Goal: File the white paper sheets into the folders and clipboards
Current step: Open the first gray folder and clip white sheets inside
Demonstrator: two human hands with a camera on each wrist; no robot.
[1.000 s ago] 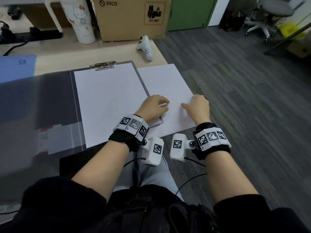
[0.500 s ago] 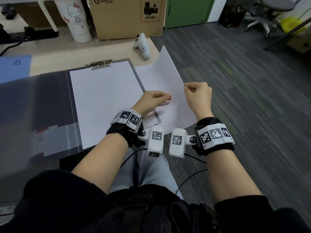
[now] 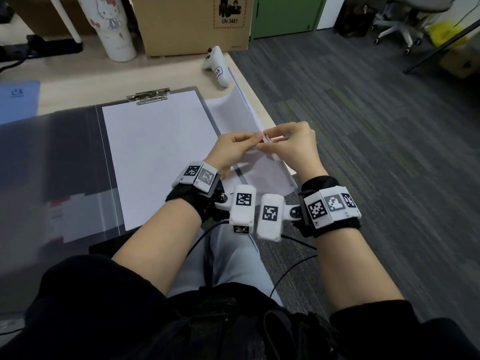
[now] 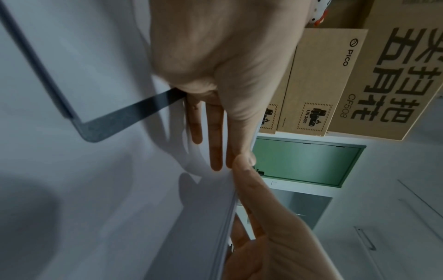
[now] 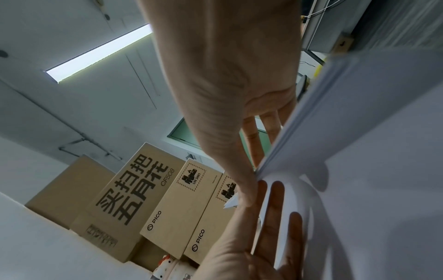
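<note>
A stack of white paper sheets [image 3: 263, 178] is lifted off the table's right edge and stands tilted. My left hand [image 3: 240, 148] and right hand [image 3: 289, 145] meet at its upper edge and both pinch the sheets there. In the left wrist view my left hand [image 4: 215, 144] lies with straight fingers along the paper stack [image 4: 203, 217], and the right thumb presses its edge. In the right wrist view my right hand [image 5: 249, 170] pinches the fanned edge of the paper stack [image 5: 359, 123]. Left of the hands, a grey clipboard [image 3: 207, 114] holds one white sheet [image 3: 155, 157] under its metal clip [image 3: 148, 96].
A dark translucent folder [image 3: 52, 157] lies open left of the clipboard, with a blue folder [image 3: 18, 100] behind it. A white controller [image 3: 218, 64], a cardboard box [image 3: 192, 24] and a white tumbler [image 3: 111, 27] stand at the table's back. Carpet floor lies to the right.
The paper stack, flat on the table a second ago, has been raised on edge. Both hands have risen and come together at its upper edge.
</note>
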